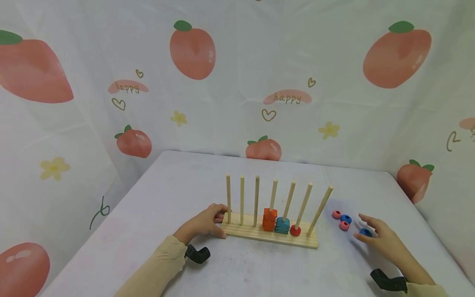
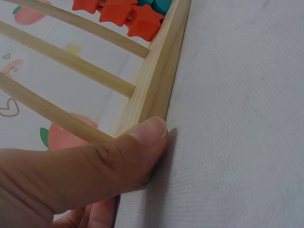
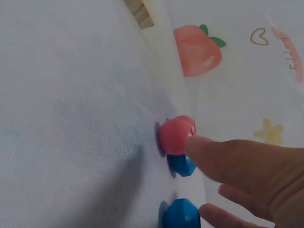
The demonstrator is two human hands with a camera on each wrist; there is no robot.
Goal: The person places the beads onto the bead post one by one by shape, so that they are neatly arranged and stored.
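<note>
My left hand [image 1: 202, 222] grips the left end of a wooden peg board [image 1: 267, 237], thumb along the front edge and fingers behind. Upright pegs [image 1: 257, 198] line the board. Orange star beads [image 1: 269, 222] are stacked on the middle peg, teal beads [image 1: 282, 225] on the peg to its right, and one round red bead [image 1: 295, 231] on the one after. Over at the right, my right hand [image 1: 384, 239] hovers with thumb and fingers apart around a blue bead [image 1: 365, 232], which lies on the table partly hidden by the fingers.
Two pink beads [image 1: 344, 225] and another blue bead [image 1: 346, 218] lie clustered between the board and my right hand. A white cloth covers the table [image 1: 237, 272]. Behind it hangs a fruit-printed curtain [image 1: 230, 111].
</note>
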